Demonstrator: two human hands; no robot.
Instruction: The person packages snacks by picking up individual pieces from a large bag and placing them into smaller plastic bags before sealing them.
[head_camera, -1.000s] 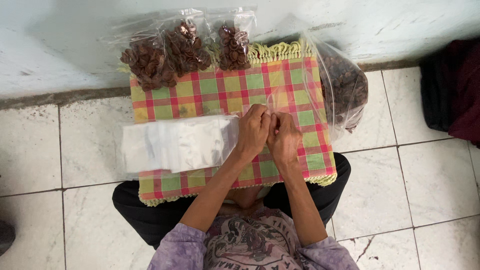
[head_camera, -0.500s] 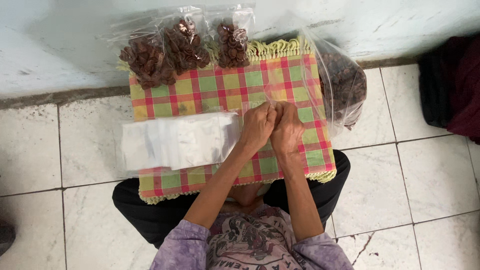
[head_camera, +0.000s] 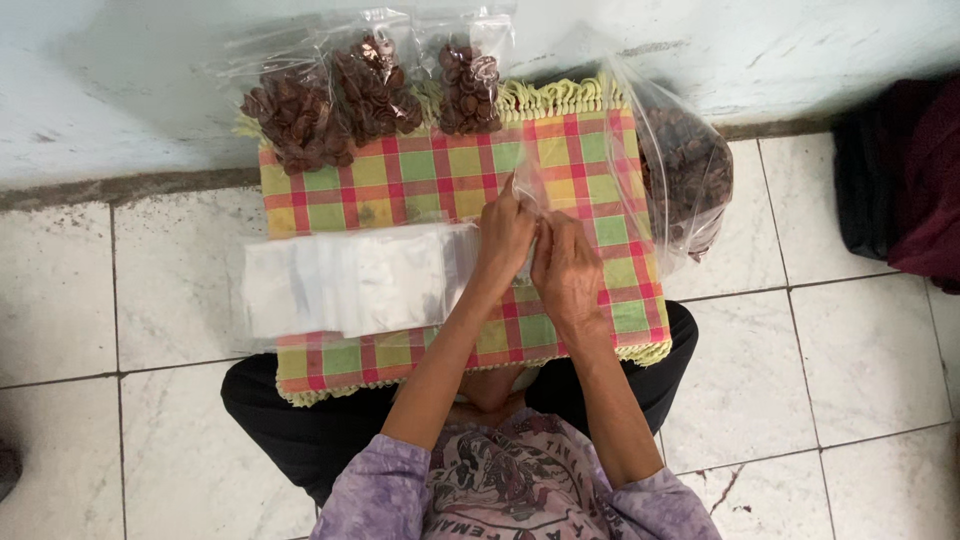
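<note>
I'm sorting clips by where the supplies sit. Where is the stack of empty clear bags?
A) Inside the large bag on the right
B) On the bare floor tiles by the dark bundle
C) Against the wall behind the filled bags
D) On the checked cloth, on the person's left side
D: the stack of empty clear bags lies on the checked cloth, just beside the left hand.

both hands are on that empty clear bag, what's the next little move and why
Probably pull the bag's mouth apart. Both the left hand and right hand pinch the empty clear bag over the plaid cloth, and it looks flat. The big bag of brown pieces sits right beside it, three filled small bags behind.
</note>
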